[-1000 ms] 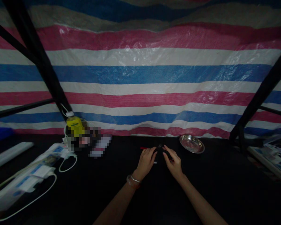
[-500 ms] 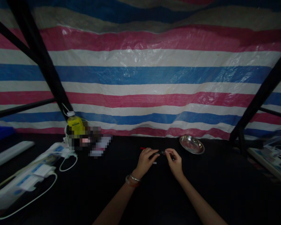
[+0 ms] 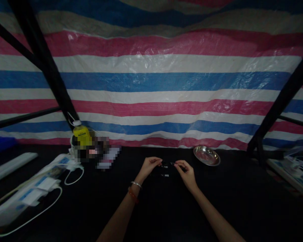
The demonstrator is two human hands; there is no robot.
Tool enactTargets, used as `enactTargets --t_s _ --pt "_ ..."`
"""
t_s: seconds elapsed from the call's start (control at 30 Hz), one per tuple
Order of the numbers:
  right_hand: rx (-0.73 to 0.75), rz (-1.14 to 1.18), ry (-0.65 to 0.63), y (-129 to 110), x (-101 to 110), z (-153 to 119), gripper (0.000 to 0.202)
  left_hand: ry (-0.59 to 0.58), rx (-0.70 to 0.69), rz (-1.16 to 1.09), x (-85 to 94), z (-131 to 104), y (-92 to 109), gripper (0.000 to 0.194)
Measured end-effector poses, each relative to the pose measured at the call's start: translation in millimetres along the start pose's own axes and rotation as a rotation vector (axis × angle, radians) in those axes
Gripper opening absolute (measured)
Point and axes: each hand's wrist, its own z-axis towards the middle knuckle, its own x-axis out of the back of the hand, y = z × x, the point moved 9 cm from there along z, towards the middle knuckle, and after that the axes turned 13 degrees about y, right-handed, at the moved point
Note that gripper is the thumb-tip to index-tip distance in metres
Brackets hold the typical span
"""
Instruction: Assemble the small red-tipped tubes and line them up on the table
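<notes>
My left hand [image 3: 151,165] is closed in a pinch, with a dark slender pen-like piece [image 3: 164,162] at its fingertips. Opposite it, my right hand [image 3: 187,173] pinches a small thin piece [image 3: 172,163] that points toward the left hand. A gap shows between the two pieces. Just below the left fingertips is a small dark piece with a pale end [image 3: 164,166]. Nearer to me, a similar dark piece with a pale tip [image 3: 166,175] lies on the black table [image 3: 166,208]. Dim light blurs their exact kind.
A shiny round metal dish [image 3: 207,156] stands beyond my right hand. At left are power strips with white cables [image 3: 37,188], a yellow-labelled bottle [image 3: 82,134] and pixelated items. Striped plastic sheeting [image 3: 166,80] hangs behind, between dark frame posts [image 3: 53,84].
My left hand has moved left, away from the right hand, so the gap between the fingertips is wider. The red item beyond the left hand no longer shows. The right hand has shifted slightly left.
</notes>
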Motion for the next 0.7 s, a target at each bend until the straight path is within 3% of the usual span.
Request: enactTargets --t_s 0.27,0.7 --pt "0.12 -0.186 -0.134 4 -12 -7 0.018 -0.061 0.069 0.106 19.7 5 -14 0.026" --pt "0.141 -0.186 -0.17 8 -15 -10 0.019 -0.131 0.105 0.135 27.9 6 -15 0.026"
